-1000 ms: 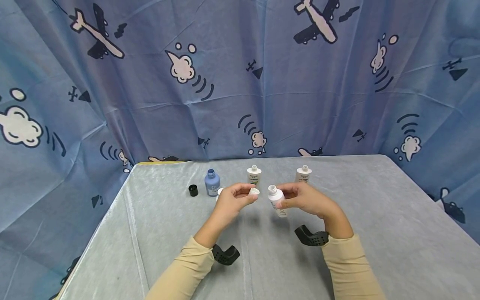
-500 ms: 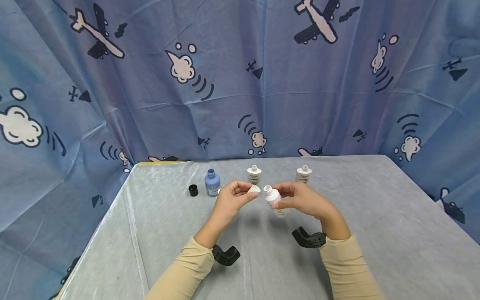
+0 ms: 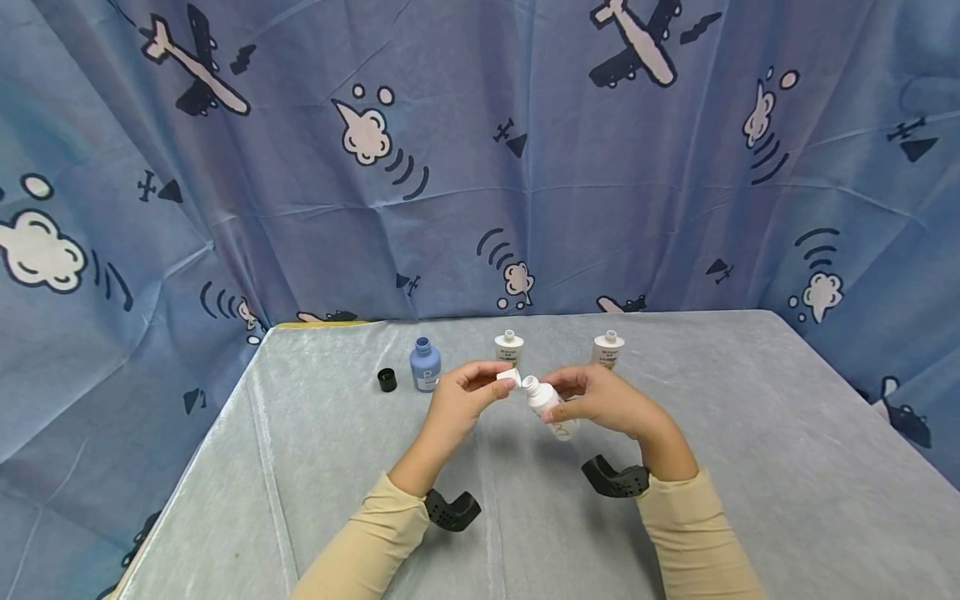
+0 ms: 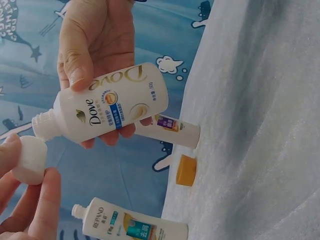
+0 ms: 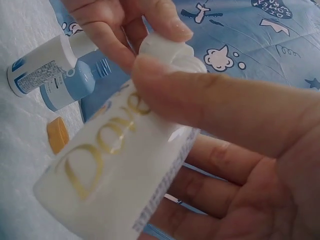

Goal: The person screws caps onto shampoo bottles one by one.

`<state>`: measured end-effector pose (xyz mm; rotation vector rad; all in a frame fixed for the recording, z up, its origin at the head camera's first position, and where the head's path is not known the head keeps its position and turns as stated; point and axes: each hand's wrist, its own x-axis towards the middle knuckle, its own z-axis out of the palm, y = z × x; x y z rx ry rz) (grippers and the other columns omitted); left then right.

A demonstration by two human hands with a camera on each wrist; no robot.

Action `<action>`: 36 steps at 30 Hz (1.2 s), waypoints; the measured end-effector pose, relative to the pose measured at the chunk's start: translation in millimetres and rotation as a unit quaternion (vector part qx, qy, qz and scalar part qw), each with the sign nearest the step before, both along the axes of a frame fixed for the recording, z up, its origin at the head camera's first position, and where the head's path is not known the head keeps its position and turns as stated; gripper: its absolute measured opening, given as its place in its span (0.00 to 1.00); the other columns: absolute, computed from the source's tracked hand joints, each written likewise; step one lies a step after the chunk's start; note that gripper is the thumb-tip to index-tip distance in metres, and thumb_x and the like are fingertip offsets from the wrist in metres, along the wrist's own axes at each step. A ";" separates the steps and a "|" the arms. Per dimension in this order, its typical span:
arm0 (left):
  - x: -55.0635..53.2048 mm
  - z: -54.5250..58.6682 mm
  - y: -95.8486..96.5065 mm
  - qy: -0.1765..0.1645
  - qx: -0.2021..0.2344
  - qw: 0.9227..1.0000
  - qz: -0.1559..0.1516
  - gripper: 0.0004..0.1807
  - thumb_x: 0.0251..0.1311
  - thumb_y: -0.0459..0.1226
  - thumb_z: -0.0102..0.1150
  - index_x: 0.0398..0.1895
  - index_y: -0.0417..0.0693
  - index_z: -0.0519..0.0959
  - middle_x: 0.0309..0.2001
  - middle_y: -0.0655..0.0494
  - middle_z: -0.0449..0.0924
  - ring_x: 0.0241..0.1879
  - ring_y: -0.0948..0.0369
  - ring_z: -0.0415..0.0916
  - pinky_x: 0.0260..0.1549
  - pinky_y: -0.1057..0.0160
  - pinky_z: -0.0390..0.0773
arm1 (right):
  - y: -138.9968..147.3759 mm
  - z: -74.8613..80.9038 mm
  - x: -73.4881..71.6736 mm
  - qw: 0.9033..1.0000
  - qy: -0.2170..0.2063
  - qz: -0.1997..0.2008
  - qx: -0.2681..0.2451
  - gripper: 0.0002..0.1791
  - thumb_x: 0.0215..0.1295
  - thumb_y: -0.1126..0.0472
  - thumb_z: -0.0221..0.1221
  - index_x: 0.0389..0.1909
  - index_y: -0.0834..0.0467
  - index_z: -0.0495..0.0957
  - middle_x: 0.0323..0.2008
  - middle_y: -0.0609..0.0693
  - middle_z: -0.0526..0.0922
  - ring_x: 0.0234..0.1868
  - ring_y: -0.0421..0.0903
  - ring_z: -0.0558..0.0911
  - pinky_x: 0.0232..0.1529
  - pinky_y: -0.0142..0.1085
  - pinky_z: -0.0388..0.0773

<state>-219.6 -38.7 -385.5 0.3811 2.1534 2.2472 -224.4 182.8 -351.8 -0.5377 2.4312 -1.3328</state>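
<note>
My left hand pinches a white cap between thumb and fingers. In my right hand is a white Dove bottle, gripped round its body above the table. The bottle leans so that its bare threaded neck points at the cap. A narrow gap separates neck and cap in the left wrist view. Past the hands stand two white uncapped bottles, one at the middle and one to the right. A blue uncapped bottle stands left of them.
A black cap lies left of the blue bottle. In the right wrist view an orange cap and another white bottle rest on the grey cloth. A patterned blue curtain hangs behind the table.
My right hand has moved slightly left, tipping the Dove bottle's neck towards the cap. The cap has turned in my left fingers, and the gap between the two has narrowed.
</note>
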 end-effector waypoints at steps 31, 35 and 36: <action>2.3 1.0 -0.1 0.024 -0.014 1.000 0.000 0.18 0.55 0.30 0.71 0.50 0.37 0.84 0.51 0.41 0.83 0.43 0.63 0.83 0.42 0.70 0.83 | -5.6 1.4 2.7 1.000 -0.010 -0.006 0.028 0.29 0.56 0.55 0.73 0.57 0.63 0.80 0.52 0.57 0.85 0.54 0.51 0.82 0.53 0.46 0.81; 2.5 0.9 0.6 0.033 -0.022 0.999 -0.002 0.18 0.55 0.30 0.71 0.50 0.36 0.84 0.51 0.41 0.83 0.45 0.56 0.85 0.43 0.69 0.84 | -5.8 1.2 2.5 1.000 -0.007 -0.003 0.027 0.29 0.56 0.56 0.73 0.57 0.63 0.80 0.52 0.57 0.85 0.53 0.51 0.82 0.52 0.45 0.82; 2.6 1.0 0.8 0.033 -0.024 0.999 -0.002 0.18 0.55 0.30 0.71 0.50 0.36 0.84 0.51 0.42 0.83 0.45 0.55 0.85 0.43 0.69 0.84 | -5.8 1.0 2.3 1.000 -0.006 -0.003 0.027 0.28 0.56 0.56 0.73 0.57 0.63 0.80 0.52 0.57 0.85 0.53 0.51 0.82 0.52 0.45 0.82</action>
